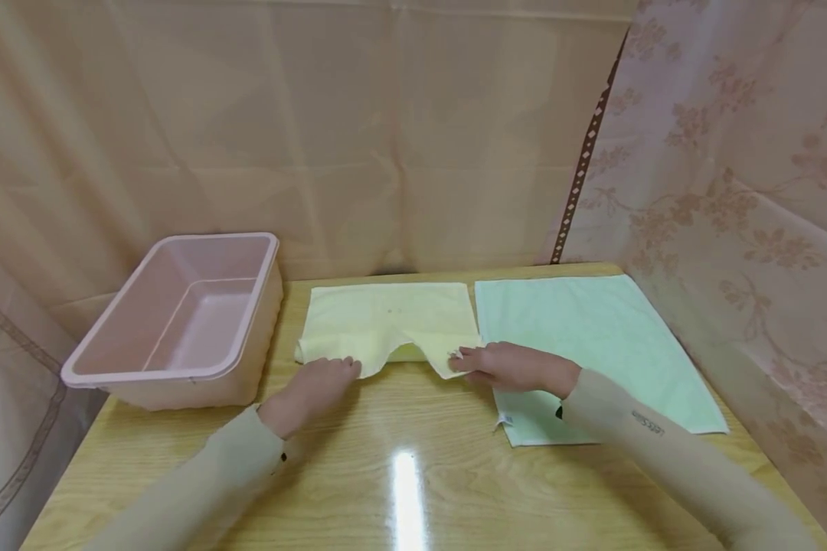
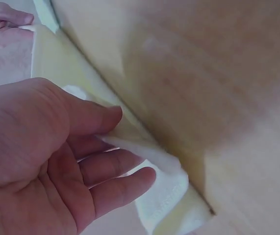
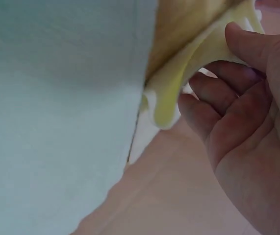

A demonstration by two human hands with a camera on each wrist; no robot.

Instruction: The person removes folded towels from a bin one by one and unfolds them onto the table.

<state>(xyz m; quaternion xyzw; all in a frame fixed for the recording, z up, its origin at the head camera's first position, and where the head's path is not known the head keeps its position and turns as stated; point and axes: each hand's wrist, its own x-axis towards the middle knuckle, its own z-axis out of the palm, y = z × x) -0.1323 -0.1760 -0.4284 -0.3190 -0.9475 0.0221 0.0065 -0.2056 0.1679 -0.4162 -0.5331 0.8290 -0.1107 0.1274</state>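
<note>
A pale yellow towel (image 1: 393, 310) lies folded on the table, its near edge lifted and sagging in the middle between the two hands. My left hand (image 1: 320, 390) pinches that edge on the left; in the left wrist view the thumb and index finger grip the cloth (image 2: 159, 159), other fingers loosely bent. On the right, my right hand (image 1: 506, 366) pinches the same edge near a small white tag. The right wrist view shows its thumb over the yellow cloth (image 3: 198, 54). A mint green towel (image 1: 579, 329) is spread flat beside it, partly under the right forearm.
At the left of the wooden table (image 1: 358, 474) stands a pink plastic basin (image 1: 248, 360) with nothing visible inside. A beige curtain (image 1: 331, 138) hangs behind the table, and a flowered curtain (image 1: 744, 191) runs along its right side.
</note>
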